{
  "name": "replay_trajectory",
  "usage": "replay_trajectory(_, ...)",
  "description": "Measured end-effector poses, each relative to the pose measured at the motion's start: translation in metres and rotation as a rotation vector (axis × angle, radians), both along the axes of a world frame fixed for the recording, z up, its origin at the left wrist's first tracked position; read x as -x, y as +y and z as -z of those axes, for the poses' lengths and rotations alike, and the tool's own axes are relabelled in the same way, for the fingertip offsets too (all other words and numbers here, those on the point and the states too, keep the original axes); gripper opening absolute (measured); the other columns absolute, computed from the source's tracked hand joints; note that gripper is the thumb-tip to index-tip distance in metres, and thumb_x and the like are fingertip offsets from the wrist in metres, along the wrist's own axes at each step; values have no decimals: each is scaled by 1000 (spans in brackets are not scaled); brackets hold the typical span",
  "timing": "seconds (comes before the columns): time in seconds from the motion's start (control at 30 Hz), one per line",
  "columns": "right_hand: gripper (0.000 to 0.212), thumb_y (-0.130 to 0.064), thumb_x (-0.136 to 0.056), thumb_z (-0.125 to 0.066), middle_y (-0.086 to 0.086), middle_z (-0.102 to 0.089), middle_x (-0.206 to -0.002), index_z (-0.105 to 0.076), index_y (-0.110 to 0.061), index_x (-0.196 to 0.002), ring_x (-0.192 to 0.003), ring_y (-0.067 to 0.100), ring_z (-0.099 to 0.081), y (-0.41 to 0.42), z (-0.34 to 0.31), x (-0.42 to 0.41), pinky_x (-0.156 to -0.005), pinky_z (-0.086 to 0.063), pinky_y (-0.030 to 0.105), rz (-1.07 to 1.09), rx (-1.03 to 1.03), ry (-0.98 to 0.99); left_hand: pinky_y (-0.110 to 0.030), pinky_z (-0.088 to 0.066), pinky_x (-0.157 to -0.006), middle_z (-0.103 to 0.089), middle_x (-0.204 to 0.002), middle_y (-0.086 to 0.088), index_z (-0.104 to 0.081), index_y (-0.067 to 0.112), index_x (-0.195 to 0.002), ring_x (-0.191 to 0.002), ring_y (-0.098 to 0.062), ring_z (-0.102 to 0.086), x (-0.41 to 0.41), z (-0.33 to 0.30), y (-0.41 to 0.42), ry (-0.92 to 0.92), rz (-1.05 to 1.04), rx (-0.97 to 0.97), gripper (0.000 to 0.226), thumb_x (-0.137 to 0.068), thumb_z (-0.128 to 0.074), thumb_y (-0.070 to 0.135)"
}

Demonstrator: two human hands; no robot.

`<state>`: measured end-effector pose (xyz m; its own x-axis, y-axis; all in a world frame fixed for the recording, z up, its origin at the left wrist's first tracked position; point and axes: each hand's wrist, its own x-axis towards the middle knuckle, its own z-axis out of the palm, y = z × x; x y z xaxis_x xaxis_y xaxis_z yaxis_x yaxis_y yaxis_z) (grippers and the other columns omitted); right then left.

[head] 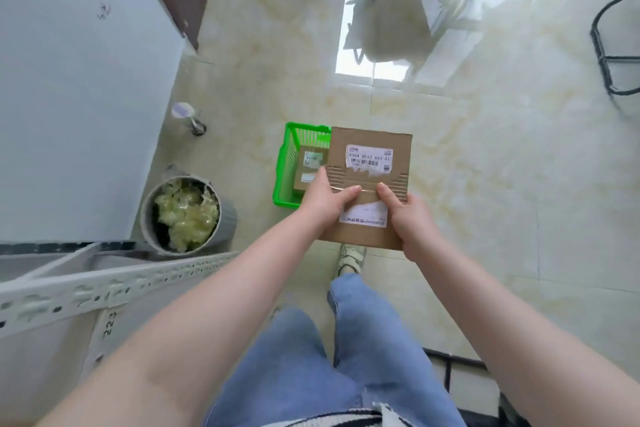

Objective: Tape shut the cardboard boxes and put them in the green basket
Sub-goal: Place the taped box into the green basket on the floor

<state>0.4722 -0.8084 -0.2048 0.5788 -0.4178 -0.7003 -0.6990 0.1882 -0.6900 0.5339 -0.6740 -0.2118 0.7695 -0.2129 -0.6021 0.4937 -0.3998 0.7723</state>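
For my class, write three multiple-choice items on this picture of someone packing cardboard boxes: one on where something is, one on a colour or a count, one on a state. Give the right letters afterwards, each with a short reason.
1. Where is the green basket?
A. on the floor, left of the held box
B. on a chair
C. on the person's lap

2. How many boxes lie inside the basket?
A. none
B. one
C. three

3. How is the large cardboard box held?
A. by the left hand alone
B. it lies on the floor untouched
C. by both hands, one at each side

Answers:
1 A: the basket stands on the tiled floor, partly hidden behind the box's left edge.
2 B: one small box with a label shows through the open top.
3 C: the left hand and the right hand each grip a side, thumbs lying on the top face.
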Motion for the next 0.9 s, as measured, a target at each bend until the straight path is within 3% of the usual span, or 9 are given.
replay_trajectory(0.2, 32, -36, -92, -65, 5, -71, -110, -66, -15, -117, -101, 23, -67, -45, 66, -68, -94, -53, 47, -106, 21, 65, -23, -41, -90, -62, -125, -3, -47, 12, -127, -113, -18, -59, -61, 63, -37, 73, -19, -32, 50, -86, -74, 21)
replay_trajectory(0.33, 30, -35, -92, -65, 3, -71, -112, -64, -17, -116, -99, 18, -67, -65, 137, -102, -88, -54, 36, -130, -3, 114, -31, -41, -102, -56, -137, -6, -34, 10, -144, -125, -24, -53, -97, 131, -56, 48, 80, -173, 74, -86, -73, 31)
replay_trajectory(0.43, 31, -34, -92, -66, 3, -70, -112, -64, -16, -116, -101, 20, -66, -81, 210, -122, -90, -53, 37, -159, 35, 141, -37, -39, -107, -49, -146, -8, -22, 11, -151, -131, -26, -48, -115, 205, -70, 50, 150, -265, 84, -88, -70, 37)
replay_trajectory(0.5, 30, -32, -92, -66, 3, -70, -110, -64, -14, -116, -98, 18, -66, -88, 265, -132, -89, -53, 35, -170, 63, 158, -40, -33, -112, -36, -154, -13, -20, 8, -152, -140, -29, -38, -125, 262, -76, 61, 224, -345, 83, -90, -66, 39)
replay_trajectory(0.63, 30, -28, -93, -65, -3, -69, -99, -64, -13, -118, -81, 6, -62, -93, 380, -148, -66, -47, 19, -153, 68, 194, -42, -5, -122, 8, -162, -21, 1, 5, -155, -151, -32, 1, -145, 379, -80, 87, 312, -663, 110, -84, -62, 60)
replay_trajectory(0.8, 32, -25, -93, -65, 13, -68, -117, -61, -7, -120, -102, 26, -65, -102, 496, -166, -93, -52, 40, -122, 61, 239, -48, 7, -119, 23, -158, -22, 15, 2, -152, -149, -32, 17, -162, 494, -91, -16, 337, -888, 134, -70, -57, 81)
replay_trajectory(0.9, 31, -28, -93, -65, 12, -68, -117, -61, -11, -118, -105, 30, -65, -107, 541, -179, -97, -50, 47, -165, 73, 264, -51, 7, -118, 26, -157, -22, 19, 2, -150, -148, -33, 19, -167, 537, -96, -68, 340, -939, 136, -69, -55, 83)
